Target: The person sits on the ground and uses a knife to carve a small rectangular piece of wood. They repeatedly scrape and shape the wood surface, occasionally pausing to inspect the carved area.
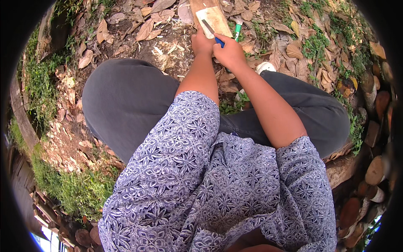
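A wooden board [225, 27] lies on the ground in front of me, with a pale flat piece [214, 16] on top of it. My left hand [203, 43] is closed at the near left edge of that piece, one finger stretched along it; the other fingers are mostly hidden. My right hand [230, 52] grips a blue-handled tool [218, 42] with a narrow dark blade. The blade lies slantwise across the pale piece, pointing away to the left. Just right of the board is a green and white tube [238, 30].
Dry leaves [145, 29] and pale shavings [166, 58] litter the ground around the board. My bent legs [130, 101] flank my forearms. Stacked logs [375, 170] line the right rim, and low green plants [79, 189] grow at the left.
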`<state>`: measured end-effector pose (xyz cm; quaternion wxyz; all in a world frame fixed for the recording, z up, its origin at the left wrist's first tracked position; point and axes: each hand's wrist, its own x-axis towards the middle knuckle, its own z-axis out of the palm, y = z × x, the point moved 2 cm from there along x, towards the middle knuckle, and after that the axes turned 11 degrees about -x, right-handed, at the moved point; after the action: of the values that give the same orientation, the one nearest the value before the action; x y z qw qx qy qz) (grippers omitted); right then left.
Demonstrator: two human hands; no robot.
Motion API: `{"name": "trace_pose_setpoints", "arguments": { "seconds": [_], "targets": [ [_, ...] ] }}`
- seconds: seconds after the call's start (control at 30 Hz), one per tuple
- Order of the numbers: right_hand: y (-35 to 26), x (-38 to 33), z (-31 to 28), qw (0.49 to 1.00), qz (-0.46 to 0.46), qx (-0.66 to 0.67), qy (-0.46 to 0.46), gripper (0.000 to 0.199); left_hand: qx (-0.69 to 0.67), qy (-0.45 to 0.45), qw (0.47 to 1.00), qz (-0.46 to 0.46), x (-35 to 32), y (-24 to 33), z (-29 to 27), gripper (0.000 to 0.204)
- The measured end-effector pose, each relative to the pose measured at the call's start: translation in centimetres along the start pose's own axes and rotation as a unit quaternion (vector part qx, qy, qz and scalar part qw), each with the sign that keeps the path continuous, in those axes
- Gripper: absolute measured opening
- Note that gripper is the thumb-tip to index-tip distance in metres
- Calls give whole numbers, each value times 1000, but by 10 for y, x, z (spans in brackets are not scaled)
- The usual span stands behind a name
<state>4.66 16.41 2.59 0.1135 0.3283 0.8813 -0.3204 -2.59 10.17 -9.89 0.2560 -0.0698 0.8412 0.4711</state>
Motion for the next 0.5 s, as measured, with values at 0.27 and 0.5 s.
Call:
{"name": "trace_pose_setpoints", "arguments": {
  "seconds": [0.27, 0.5],
  "targets": [
    [-8, 6, 13, 999, 5, -50, 8, 49, 2, 12, 1000, 27, 7, -11, 4, 94],
    [-26, 0, 13, 996, 70, -44, -26, 50, -26, -26, 999, 31, -10, 0, -6, 89]
  ]
}}
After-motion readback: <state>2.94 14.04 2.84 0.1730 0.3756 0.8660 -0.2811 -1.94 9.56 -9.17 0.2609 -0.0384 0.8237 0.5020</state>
